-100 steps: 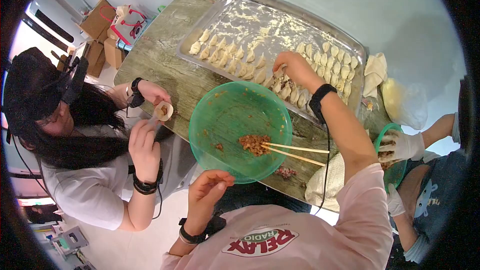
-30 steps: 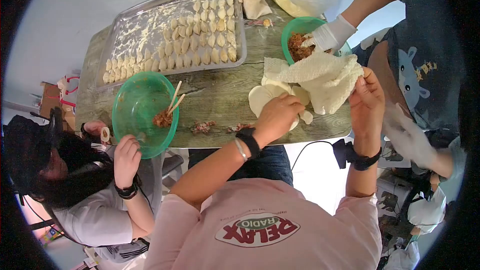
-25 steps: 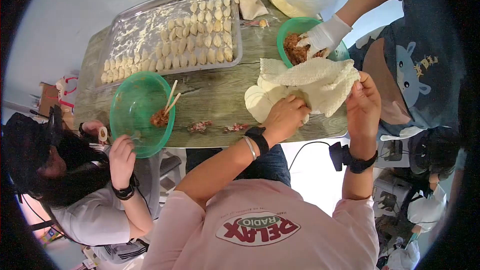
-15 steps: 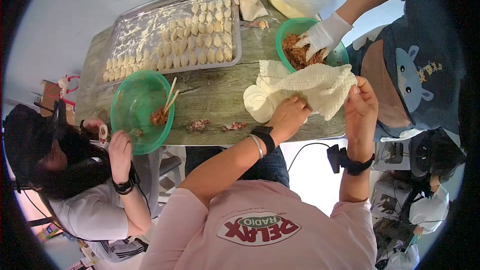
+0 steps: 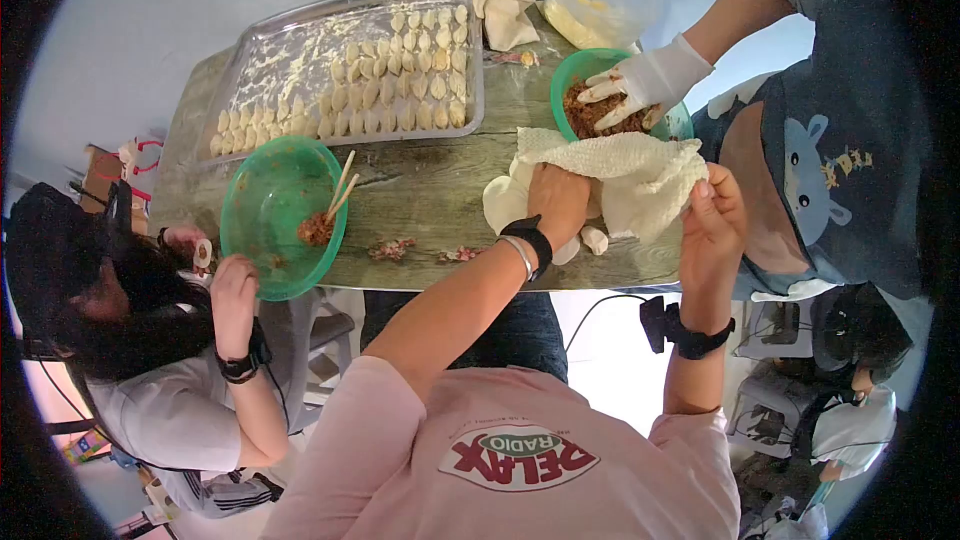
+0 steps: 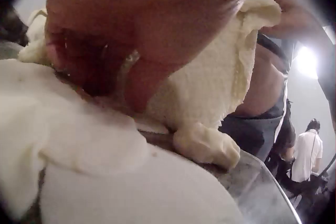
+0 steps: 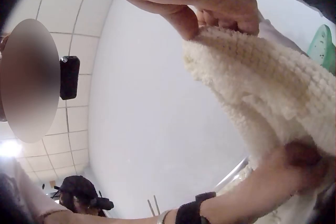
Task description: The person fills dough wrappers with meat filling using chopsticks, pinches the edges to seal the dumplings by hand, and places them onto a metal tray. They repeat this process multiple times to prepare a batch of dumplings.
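Observation:
My right hand (image 5: 715, 205) pinches the edge of a cream textured cloth (image 5: 640, 175) and holds that side raised; the right wrist view shows thumb and fingers on the cloth (image 7: 252, 71). Under its lifted part, my left hand (image 5: 560, 198) reaches into a pile of round dumpling wrappers (image 5: 505, 202). In the left wrist view its curled fingers and thumb point down at the wrappers (image 6: 142, 187); I cannot tell whether they pinch one. A small crumpled dough lump (image 5: 594, 240) lies beside the left wrist.
A metal tray (image 5: 478, 60) with rows of dumplings stands at the back. A green bowl (image 5: 285, 180) with filling and chopsticks (image 5: 343, 185) is at left. Another person's gloved hand (image 5: 650, 80) is in a second green bowl (image 5: 575, 70). A person sits at left.
Earlier my right hand was over the tray and my left by the bowl; the view has since turned right. Lately my left hand has moved further under the cloth, uncovering the dough lump.

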Tool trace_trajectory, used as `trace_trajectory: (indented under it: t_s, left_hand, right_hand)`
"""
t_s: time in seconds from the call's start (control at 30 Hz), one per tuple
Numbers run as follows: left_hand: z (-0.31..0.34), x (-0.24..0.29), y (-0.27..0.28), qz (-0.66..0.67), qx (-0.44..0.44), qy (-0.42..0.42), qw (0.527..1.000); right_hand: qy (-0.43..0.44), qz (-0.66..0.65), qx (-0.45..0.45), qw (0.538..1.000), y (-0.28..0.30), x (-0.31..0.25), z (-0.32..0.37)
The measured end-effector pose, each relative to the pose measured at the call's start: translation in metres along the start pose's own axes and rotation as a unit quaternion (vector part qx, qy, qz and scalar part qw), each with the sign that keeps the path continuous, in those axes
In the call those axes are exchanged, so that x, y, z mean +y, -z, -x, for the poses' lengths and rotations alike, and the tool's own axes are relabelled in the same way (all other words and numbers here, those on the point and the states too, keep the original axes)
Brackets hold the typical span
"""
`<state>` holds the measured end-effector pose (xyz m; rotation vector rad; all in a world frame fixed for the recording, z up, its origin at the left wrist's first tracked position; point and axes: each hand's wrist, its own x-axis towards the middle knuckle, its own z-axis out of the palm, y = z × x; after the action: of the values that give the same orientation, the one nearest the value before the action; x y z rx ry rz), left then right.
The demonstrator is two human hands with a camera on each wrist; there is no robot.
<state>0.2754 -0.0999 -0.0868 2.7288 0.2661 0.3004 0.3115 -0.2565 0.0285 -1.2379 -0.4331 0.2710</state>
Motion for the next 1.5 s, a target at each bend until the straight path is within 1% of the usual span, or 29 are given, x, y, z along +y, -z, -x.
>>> trace_trajectory:
  t_s: [0.03, 0.1, 0.13, 0.2, 0.23, 0.3, 0.33, 0.4, 0.43, 0.5, 0.53, 0.6, 0.67, 0.73, 0.8, 0.93, 1.0, 1.03, 1.1, 1.13, 1.2, 1.23, 1.27, 1.3, 1.33, 1.37, 1.43, 1.47, 1.5]
  left_hand:
    - [-0.002, 0.002, 0.0, 0.001, 0.001, 0.001, 1.0]
    - [-0.005, 0.006, 0.002, -0.002, 0.034, 0.049, 0.998]
    - [-0.007, 0.008, 0.002, -0.002, 0.034, 0.051, 0.998]
    - [-0.01, 0.01, 0.006, -0.053, -0.001, 0.067, 0.996]
    - [-0.013, 0.012, 0.009, -0.053, 0.0, 0.067, 0.996]
    - [-0.017, 0.016, 0.015, -0.115, -0.122, 0.117, 0.979]
    - [-0.016, 0.014, 0.008, -0.115, -0.121, 0.117, 0.979]
    - [-0.015, 0.006, -0.011, -0.086, 0.072, 0.101, 0.989]
    - [-0.014, 0.003, -0.017, -0.087, 0.072, 0.101, 0.988]
    - [-0.014, 0.0, -0.021, -0.048, 0.149, 0.062, 0.986]
    - [-0.014, 0.001, -0.02, -0.048, 0.15, 0.062, 0.986]
    - [-0.016, 0.005, -0.017, -0.07, 0.087, 0.108, 0.988]
    - [-0.017, 0.004, -0.015, -0.052, 0.084, 0.112, 0.989]
    - [-0.017, 0.002, -0.018, -0.036, 0.079, 0.117, 0.989]
    - [-0.013, -0.002, -0.021, 0.046, 0.174, 0.035, 0.983]
    - [-0.008, 0.004, -0.017, 0.039, 0.151, 0.031, 0.987]
    - [-0.009, 0.007, -0.01, 0.033, 0.066, 0.079, 0.994]
    - [-0.009, 0.006, -0.009, 0.034, 0.067, 0.081, 0.994]
    - [-0.006, 0.003, -0.003, 0.074, 0.138, 0.016, 0.988]
    - [-0.004, 0.002, 0.0, 0.074, 0.137, 0.016, 0.988]
    - [0.006, -0.004, 0.008, 0.151, -0.001, -0.04, 0.988]
    - [0.015, -0.006, 0.015, 0.15, -0.004, -0.04, 0.988]
    - [0.026, -0.008, 0.022, 0.262, 0.012, -0.024, 0.965]
    - [0.038, -0.012, 0.027, 0.37, 0.029, -0.009, 0.929]
    - [0.049, -0.02, 0.029, 0.467, 0.005, 0.046, 0.883]
    - [0.06, -0.03, 0.031, 0.557, -0.018, 0.101, 0.824]
    - [0.082, -0.038, 0.058, 0.671, -0.026, 0.236, 0.702]
    - [0.092, -0.045, 0.063, 0.67, -0.026, 0.238, 0.703]
    - [0.1, -0.053, 0.067, 0.675, -0.009, 0.285, 0.681]
  right_hand:
    - [0.006, 0.001, 0.004, 1.0, 0.0, 0.001, 0.0]
    - [0.007, 0.004, 0.008, 1.0, -0.002, 0.0, 0.001]
    - [0.007, 0.005, 0.014, 1.0, -0.003, 0.0, 0.002]
    - [0.008, -0.001, 0.008, 1.0, -0.002, 0.0, 0.002]
    - [0.009, -0.006, 0.003, 1.0, -0.001, 0.001, 0.002]
    - [0.008, -0.01, -0.001, 1.0, 0.004, 0.004, 0.004]
    - [0.007, -0.014, -0.005, 1.0, 0.005, 0.005, 0.004]
    - [0.006, -0.017, -0.002, 1.0, 0.003, 0.005, 0.005]
    - [0.005, -0.021, 0.001, 1.0, 0.003, 0.005, 0.005]
    - [0.005, -0.021, -0.001, 1.0, 0.003, 0.006, 0.006]
    - [0.005, -0.021, -0.003, 1.0, 0.004, 0.006, 0.006]
    - [0.006, -0.015, -0.007, 1.0, 0.005, 0.006, 0.007]
    - [0.007, -0.01, -0.012, 1.0, 0.006, 0.006, 0.007]
    - [0.008, -0.015, 0.002, 1.0, 0.005, 0.007, 0.006]
    - [0.011, -0.015, 0.0, 1.0, 0.004, 0.005, 0.006]
    - [0.012, -0.01, 0.006, 1.0, 0.004, 0.005, 0.003]
    - [0.01, -0.006, 0.008, 1.0, 0.005, 0.008, 0.001]
    - [0.011, -0.002, 0.01, 1.0, 0.005, 0.008, 0.001]
    - [0.015, -0.005, 0.011, 1.0, 0.003, 0.007, 0.0]
    - [0.019, -0.01, 0.015, 1.0, 0.002, 0.006, 0.0]
    - [0.014, -0.014, 0.021, 1.0, 0.004, 0.005, -0.001]
    - [0.012, -0.017, 0.024, 0.999, 0.004, 0.005, -0.002]
    - [0.01, -0.017, 0.025, 0.999, 0.005, 0.006, -0.003]
    - [0.008, -0.024, 0.024, 0.999, 0.005, 0.007, -0.003]
    - [0.005, -0.03, 0.023, 0.999, 0.005, 0.008, -0.004]
    - [0.003, -0.032, 0.025, 0.999, 0.004, 0.01, -0.004]
    - [-0.012, -0.02, 0.035, 0.999, 0.0, 0.013, -0.005]
    - [-0.015, -0.021, 0.035, 0.999, 0.0, 0.014, -0.006]
    - [-0.013, -0.016, 0.026, 0.999, -0.001, 0.014, -0.007]
